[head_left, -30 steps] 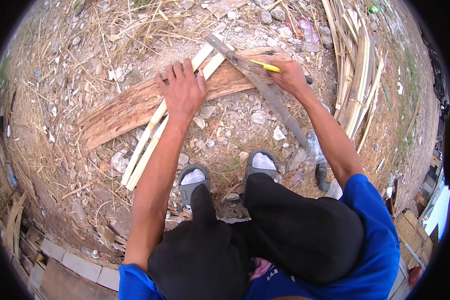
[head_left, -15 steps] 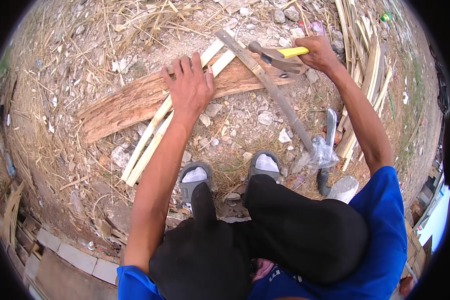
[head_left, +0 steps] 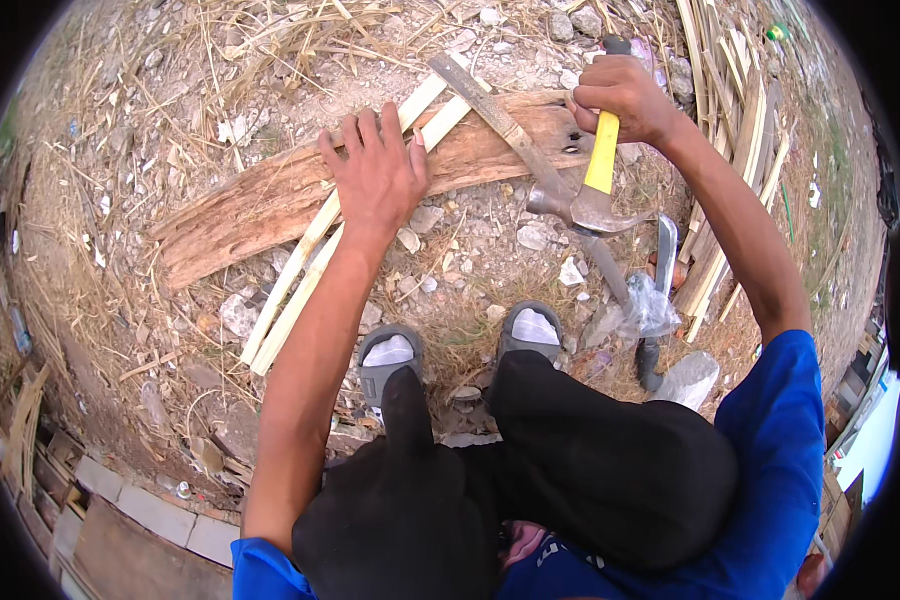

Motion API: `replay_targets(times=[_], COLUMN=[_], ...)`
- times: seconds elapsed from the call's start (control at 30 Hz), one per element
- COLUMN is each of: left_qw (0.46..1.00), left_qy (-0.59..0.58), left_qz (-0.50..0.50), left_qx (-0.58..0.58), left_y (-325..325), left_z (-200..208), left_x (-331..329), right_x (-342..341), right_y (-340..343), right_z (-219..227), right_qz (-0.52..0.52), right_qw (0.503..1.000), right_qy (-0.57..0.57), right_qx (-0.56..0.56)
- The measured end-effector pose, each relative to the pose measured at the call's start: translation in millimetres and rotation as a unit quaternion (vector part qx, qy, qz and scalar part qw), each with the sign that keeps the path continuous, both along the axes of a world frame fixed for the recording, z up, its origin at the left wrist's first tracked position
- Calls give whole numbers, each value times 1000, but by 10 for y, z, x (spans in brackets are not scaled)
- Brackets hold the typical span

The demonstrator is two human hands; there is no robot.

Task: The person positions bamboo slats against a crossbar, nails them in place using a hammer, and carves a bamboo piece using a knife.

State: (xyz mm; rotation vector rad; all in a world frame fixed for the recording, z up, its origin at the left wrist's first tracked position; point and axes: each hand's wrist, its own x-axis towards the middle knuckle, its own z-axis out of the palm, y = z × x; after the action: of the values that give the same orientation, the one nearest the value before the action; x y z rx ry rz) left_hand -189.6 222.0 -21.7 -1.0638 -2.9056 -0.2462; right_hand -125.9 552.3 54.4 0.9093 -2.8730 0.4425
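Hammer [head_left: 601, 165] in the right hand [head_left: 625, 100], head-down over stony ground [head_left: 480, 270], with fingers clamped around its yellow handle. Half a second earlier, pointing leftward from those fingers, above the right part of a rough brown plank [head_left: 240, 215]; now swung to hang below them, clear of both plank and pale strips [head_left: 450, 117]. By the look of it, a lull in the hammer work, with the wood pinned but not being struck. Unmoved in that time: the left hand [head_left: 378, 180], fingers spread apart, resting on two strips laid across the plank. Strip tips beyond the fingertips, longer tails running back beside the wrist. Between both sets of fingers, a grey bar [head_left: 495, 118], lying over the strips' far ends and passing behind the hammer's head; cannot tell whether touching it. Below the right fingers, near the claw, a curved blade [head_left: 666, 245] beside clear plastic [head_left: 650, 310]. Right of the same fingers, a heap of split wood [head_left: 740, 150].
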Motion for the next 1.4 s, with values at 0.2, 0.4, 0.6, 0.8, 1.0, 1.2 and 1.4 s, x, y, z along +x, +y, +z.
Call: replay_targets(times=[0.2,0.4,0.6,0.8,1.0,1.2,1.4], left_qw=[1000,1000,999,1000,1000,1000,1000], left_qy=[4,-15,-32,25,-23,-17,-17], left_qz=[-1,-1,1,-17,-6,-1,0], left_qx=[3,-8,-7,4,-4,-6,-10], left_y=[57,-13,58,7,53,26,45], left_z=[-47,22,-5,-36,-40,-1,-30], left_x=[-3,4,36,18,49,34,31], right_x=[-89,-67,-74,-64,-26,-5,-36], right_y=[332,65,323,100,374,269,204], right_z=[-166,-109,-557,-223,-386,-489,-422], right_qz=[-165,-64,-158,-77,-183,-148,-139], right_qw=[977,998,981,994,975,988,988], right_qy=[-18,-3,-84,-27,-65,-23,-63], right_qx=[137,21,79,-78,104,34,16])
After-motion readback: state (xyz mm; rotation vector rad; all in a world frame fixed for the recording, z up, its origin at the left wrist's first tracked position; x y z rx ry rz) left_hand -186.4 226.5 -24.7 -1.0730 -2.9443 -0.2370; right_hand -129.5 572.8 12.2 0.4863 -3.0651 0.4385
